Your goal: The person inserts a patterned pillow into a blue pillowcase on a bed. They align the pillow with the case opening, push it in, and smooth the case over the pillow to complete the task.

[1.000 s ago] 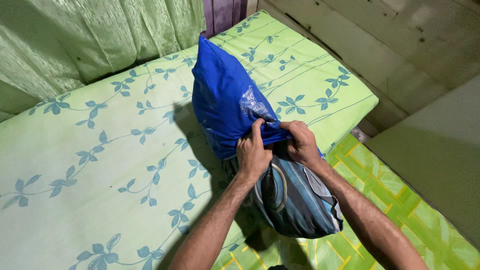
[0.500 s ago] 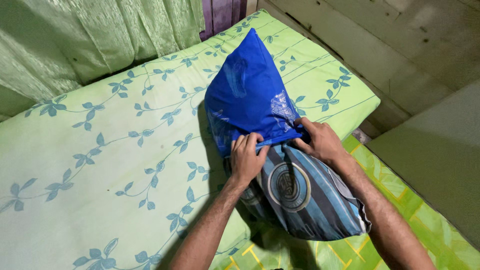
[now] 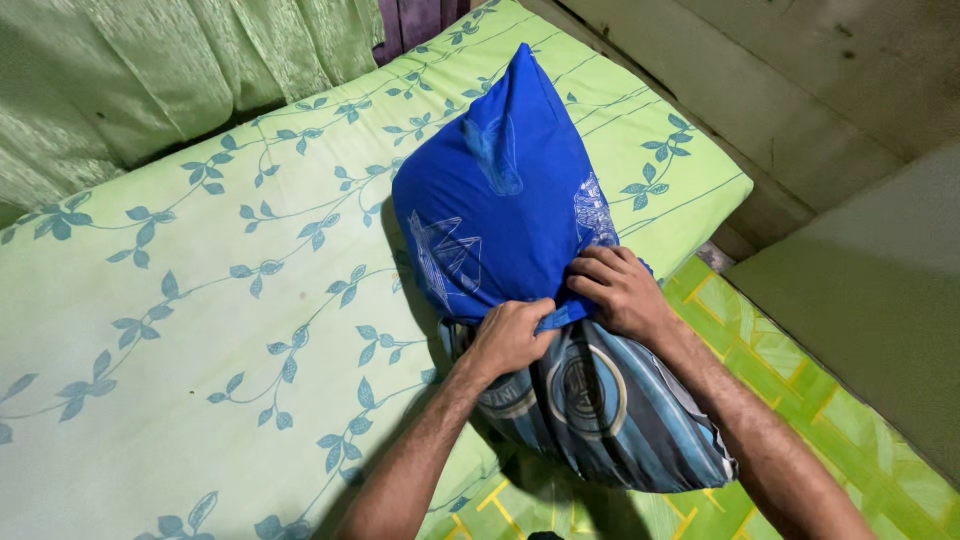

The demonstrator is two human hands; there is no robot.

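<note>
both hands gripping blue pillowcase edge over striped pillow

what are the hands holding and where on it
Both the left hand and right hand grip the open lower hem of the blue pillowcase, over the striped pillow.

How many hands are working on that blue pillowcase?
2. The left hand grips the lower edge of the blue pillowcase near its middle; the right hand grips the same edge beside it, above the striped pillow. No other hands show.
</note>
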